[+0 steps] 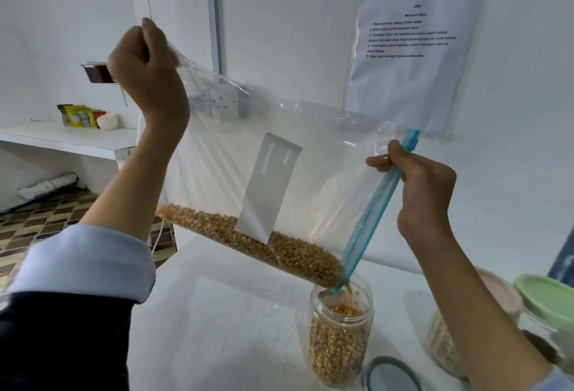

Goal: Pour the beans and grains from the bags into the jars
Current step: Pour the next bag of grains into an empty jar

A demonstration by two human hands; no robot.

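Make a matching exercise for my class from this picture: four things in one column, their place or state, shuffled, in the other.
1. bag
2. open jar
3. grey lid
4. left hand

a. lying on the table beside the open jar
b. gripping the bag's raised corner
c. tilted, corn sliding to its blue zip
d. partly filled with corn

Pairs: 1-c, 2-d, 3-a, 4-b

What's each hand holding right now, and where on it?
Both hold the clear zip bag. Left hand grips its raised bottom corner; right hand grips the blue zip strip near its upper end.
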